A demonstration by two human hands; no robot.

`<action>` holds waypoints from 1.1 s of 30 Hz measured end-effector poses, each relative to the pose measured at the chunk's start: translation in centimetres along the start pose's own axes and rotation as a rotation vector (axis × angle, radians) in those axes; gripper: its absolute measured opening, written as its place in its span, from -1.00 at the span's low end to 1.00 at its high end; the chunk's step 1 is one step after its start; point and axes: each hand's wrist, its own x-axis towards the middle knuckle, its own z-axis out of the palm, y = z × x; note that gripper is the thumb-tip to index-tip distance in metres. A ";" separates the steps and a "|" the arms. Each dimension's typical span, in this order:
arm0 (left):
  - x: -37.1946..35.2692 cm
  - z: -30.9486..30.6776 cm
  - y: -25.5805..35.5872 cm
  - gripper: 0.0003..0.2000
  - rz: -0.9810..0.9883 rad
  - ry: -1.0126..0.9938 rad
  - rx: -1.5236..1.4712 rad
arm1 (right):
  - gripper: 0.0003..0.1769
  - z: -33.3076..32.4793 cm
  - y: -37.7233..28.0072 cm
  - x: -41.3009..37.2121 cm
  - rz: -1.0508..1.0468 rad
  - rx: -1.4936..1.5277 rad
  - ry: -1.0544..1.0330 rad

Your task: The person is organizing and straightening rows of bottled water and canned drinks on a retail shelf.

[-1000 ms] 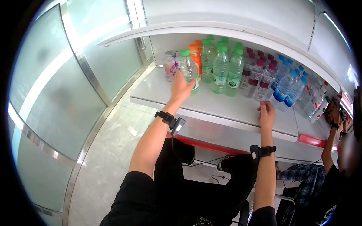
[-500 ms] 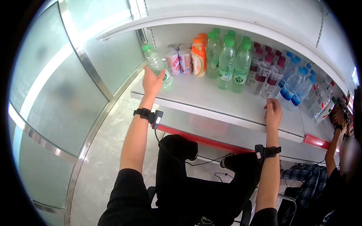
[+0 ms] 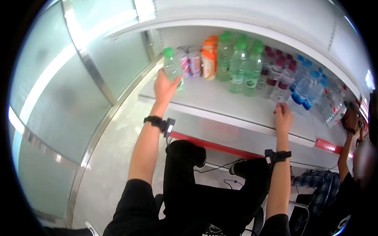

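Bottle [image 3: 172, 69], green-capped, upright at shelf [image 3: 220, 103] front left corner | left hand [image 3: 165, 87]: grip clamped on bottle | right hand [image 3: 282, 118]: on shelf front edge, grip state unclear | cans [image 3: 189, 61]: shelf back left, just beside bottle

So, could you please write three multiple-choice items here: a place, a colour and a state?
1. Where does the right hand rest?
A. on the white shelf
B. on the glass door
C. on a knee
2. What colour is the cap of the clear plastic bottle in the left hand?
A. red
B. green
C. blue
3. The left hand is:
A. flat on the shelf
B. closed around the bottle
C. hanging empty
Answers: 1 A, fingers lie on its front edge; 2 B, the cap is green; 3 B, fingers wrap the bottle.
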 end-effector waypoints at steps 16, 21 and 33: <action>-3.7 3.7 6.7 -0.53 -0.054 -0.206 -0.306 | -0.71 -0.1 -0.8 -0.4 -0.015 0.079 0.052; -4.3 5.4 8.3 -0.51 -0.026 -0.230 -0.316 | -0.68 0.2 -0.4 -0.2 -0.038 0.069 0.053; -2.8 12.1 8.5 -0.51 0.212 -0.163 -0.168 | -0.70 0.1 -0.9 -0.3 -0.031 0.093 0.035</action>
